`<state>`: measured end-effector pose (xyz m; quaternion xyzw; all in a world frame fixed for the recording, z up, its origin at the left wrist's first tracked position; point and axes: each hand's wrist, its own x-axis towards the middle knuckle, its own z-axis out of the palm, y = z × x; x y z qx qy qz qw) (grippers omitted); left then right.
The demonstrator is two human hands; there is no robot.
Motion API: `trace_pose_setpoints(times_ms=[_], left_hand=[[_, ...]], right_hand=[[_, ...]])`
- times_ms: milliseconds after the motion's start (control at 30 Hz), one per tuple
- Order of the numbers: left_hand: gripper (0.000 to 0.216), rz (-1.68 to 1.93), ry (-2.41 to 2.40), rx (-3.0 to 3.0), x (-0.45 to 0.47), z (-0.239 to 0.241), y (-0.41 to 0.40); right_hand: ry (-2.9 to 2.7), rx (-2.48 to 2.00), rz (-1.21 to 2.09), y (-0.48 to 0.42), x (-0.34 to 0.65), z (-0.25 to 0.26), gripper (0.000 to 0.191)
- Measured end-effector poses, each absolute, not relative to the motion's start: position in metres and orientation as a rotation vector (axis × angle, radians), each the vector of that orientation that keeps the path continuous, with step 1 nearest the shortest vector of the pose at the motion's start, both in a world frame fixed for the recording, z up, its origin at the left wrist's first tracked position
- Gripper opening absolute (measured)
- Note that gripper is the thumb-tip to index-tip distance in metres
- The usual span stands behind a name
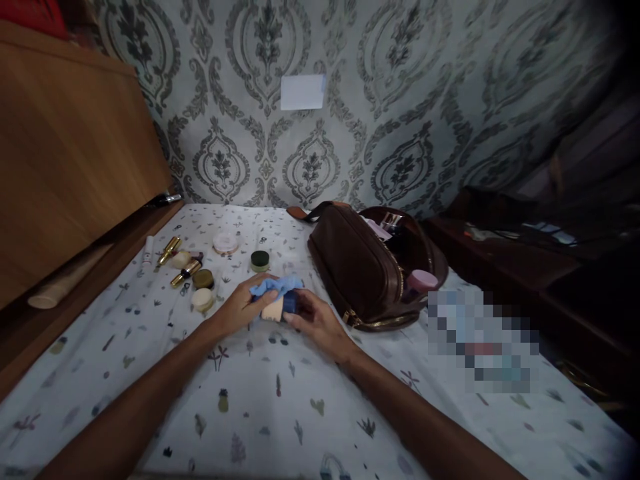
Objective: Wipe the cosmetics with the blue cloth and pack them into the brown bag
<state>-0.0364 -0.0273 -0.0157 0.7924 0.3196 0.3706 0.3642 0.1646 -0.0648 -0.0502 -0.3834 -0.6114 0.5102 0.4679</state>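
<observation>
Both my hands meet over a patterned white sheet (260, 400). My left hand (243, 307) is closed on a light blue cloth (275, 287), pressing it onto a small bottle. My right hand (315, 320) grips that bottle (280, 309), which has a beige body and a dark blue cap and lies sideways between the hands. A brown cosmetic bag (365, 273) stands open just right of the hands.
Several small cosmetics lie to the left: gold lipstick tubes (185, 272), round jars (203, 300), a green-lidded pot (259, 260), a pink compact (225, 243). A pink-lidded jar (423, 280) sits in the bag. A wooden headboard (65, 153) rises at left; dark furniture (525, 260) at right.
</observation>
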Motion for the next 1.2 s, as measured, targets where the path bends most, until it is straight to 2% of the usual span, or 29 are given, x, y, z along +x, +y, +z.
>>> trace_pose_setpoints(times_ms=[200,433,600,733,933,1100,1200], left_hand=[[0.035,0.982,0.712,2.311,-0.036,-0.017,-0.034],[0.035,0.99,0.779,2.366,-0.029,-0.018,-0.042],[0.033,0.957,0.851,2.037,-0.026,-0.014,-0.04],[0.048,0.915,0.925,1.682,-0.025,-0.014,-0.035],[0.065,0.694,0.957,1.089,-0.025,-0.016,-0.029],[0.066,0.554,0.829,0.906,-0.024,-0.025,-0.025],[0.067,0.541,0.776,0.858,-0.022,-0.03,-0.025]], right_hand=[[-1.278,-0.983,1.371,-0.061,0.168,-0.049,0.056],[-1.305,-0.996,1.324,-0.062,0.167,-0.049,0.05],[-1.523,-0.973,1.134,-0.07,0.166,-0.049,0.054],[-1.736,-0.955,0.793,-0.075,0.169,-0.051,0.056],[-1.998,-0.849,0.274,-0.081,0.175,-0.046,0.046],[-1.987,-0.845,0.169,-0.083,0.177,-0.042,0.047],[-1.906,-0.874,0.27,-0.083,0.174,-0.043,0.058]])
